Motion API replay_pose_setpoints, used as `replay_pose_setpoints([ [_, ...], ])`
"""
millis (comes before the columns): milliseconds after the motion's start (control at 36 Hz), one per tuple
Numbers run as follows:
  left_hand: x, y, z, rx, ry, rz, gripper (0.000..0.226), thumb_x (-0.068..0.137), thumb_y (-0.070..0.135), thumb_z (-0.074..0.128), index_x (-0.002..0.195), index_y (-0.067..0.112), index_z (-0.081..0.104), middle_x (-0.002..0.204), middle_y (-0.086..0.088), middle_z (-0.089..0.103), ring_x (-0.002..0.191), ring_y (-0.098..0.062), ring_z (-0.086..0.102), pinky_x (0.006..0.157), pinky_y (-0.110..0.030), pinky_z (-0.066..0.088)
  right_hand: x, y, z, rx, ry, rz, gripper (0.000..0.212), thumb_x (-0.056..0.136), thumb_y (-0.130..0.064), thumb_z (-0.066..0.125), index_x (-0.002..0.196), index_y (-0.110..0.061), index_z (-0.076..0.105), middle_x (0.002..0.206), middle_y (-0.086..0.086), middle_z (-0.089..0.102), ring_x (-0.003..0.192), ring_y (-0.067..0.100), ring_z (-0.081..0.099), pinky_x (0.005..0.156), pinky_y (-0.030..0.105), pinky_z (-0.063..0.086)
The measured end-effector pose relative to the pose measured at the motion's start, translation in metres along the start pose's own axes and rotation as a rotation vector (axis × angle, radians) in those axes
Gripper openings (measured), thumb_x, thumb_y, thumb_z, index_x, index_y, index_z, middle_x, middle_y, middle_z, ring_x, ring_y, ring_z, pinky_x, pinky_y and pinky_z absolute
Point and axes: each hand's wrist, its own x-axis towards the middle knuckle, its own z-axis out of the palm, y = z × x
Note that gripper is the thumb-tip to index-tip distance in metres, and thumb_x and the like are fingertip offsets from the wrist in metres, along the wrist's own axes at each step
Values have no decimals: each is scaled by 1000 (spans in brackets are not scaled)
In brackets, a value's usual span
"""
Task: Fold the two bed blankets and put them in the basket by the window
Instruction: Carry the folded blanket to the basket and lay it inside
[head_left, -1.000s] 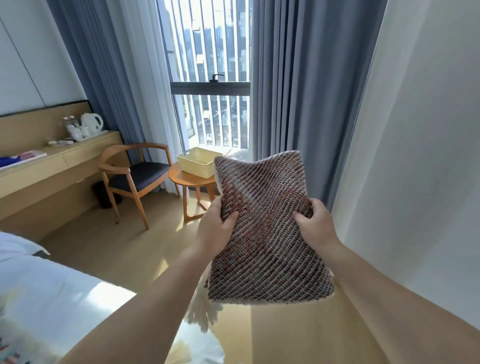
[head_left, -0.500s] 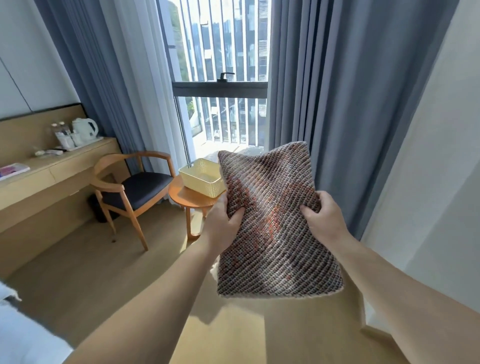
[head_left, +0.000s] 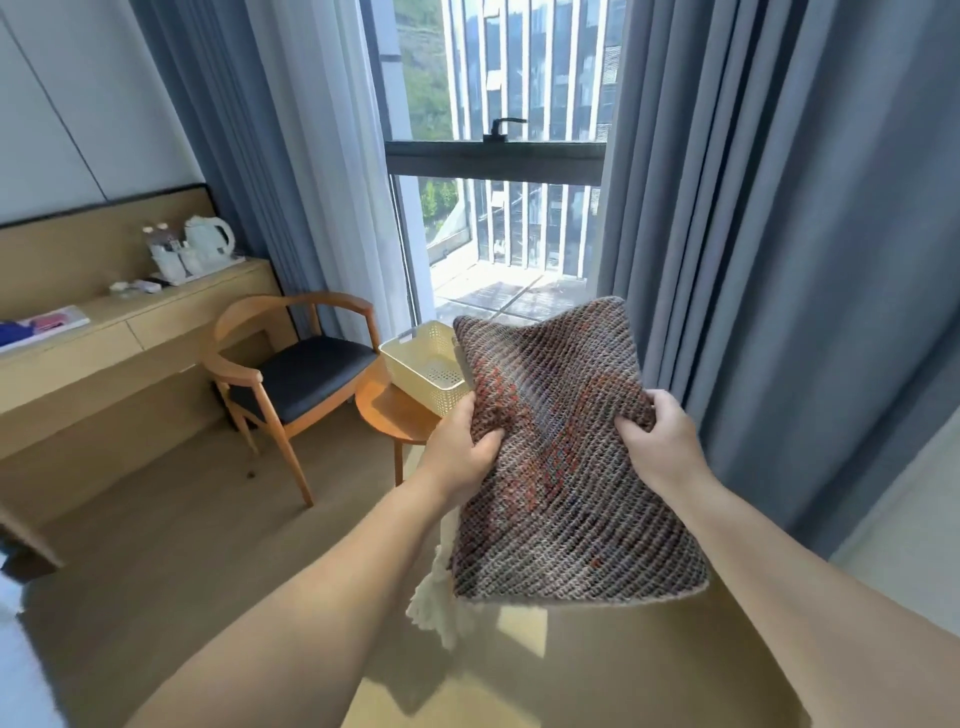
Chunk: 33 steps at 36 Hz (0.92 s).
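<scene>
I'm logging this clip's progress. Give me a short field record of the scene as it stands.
held: folded blanket, knitted, white fringe hanging below
left hand: grips the blanket's left edge
right hand: grips its right edge
basket: cream, looks empty, on a round table by the window
beside table: wooden chair
second blanket: not in view

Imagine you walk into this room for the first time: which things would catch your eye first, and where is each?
First, the folded brown knitted blanket, held up mid-picture by the left hand and right hand. Behind its left edge, a cream basket sits on a small round table by the bright window. Left of that stands a wooden armchair.
</scene>
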Motion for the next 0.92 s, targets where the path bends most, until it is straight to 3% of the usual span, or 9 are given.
replay_pose_setpoints([
  [83,44,1,12,-16,31,-30,48,89,20,63,134,16,47,123,2,61,113,-17,57,101,-37,44,53,5,4,15,-42,3,18,94,-22,59,111,-21,54,85,-10,60,71,9,60,63,32,54],
  [167,87,0,23,-55,73,-71,47,89,19,63,133,18,49,122,4,62,113,-15,57,102,-37,43,105,8,8,-1,-114,6,23,94,-25,58,116,-22,53,89,-8,62,77,13,63,71,41,57],
  [306,145,-5,35,-144,107,-136,43,89,16,63,128,25,49,120,8,63,113,-11,58,104,-39,43,181,10,24,-24,-190,17,29,93,-16,54,121,-20,50,97,-4,61,82,11,59,65,27,47],
  [444,203,-28,33,-159,139,-204,60,80,34,63,137,26,44,124,9,61,114,-12,58,103,-43,45,240,9,49,-34,-235,12,30,92,-11,52,121,-17,49,104,1,59,91,18,57,74,28,43],
  [583,263,-56,28,-117,177,-176,52,88,20,65,136,18,46,120,5,62,111,-14,60,98,-32,46,298,6,88,-40,-249,-3,24,90,-12,54,112,-20,50,95,-1,62,82,13,60,66,28,46],
  [667,307,-77,18,-97,172,-173,49,89,19,65,135,18,47,116,6,62,108,-12,60,93,-27,45,335,4,117,-19,-261,17,25,90,-14,54,113,-22,53,97,-3,66,85,12,63,75,34,52],
  [778,369,-112,0,-83,140,-142,51,88,23,65,135,17,47,122,4,62,111,-13,59,100,-35,46,387,-4,158,-13,-236,29,25,89,-12,55,112,-20,54,96,-1,66,83,13,63,67,30,47],
  [917,437,-144,-32,-89,109,-180,59,84,30,66,137,17,44,125,0,61,113,-15,59,103,-40,44,446,-20,211,-41,-239,55,25,88,-9,56,111,-18,54,96,3,67,83,18,64,73,35,51],
])
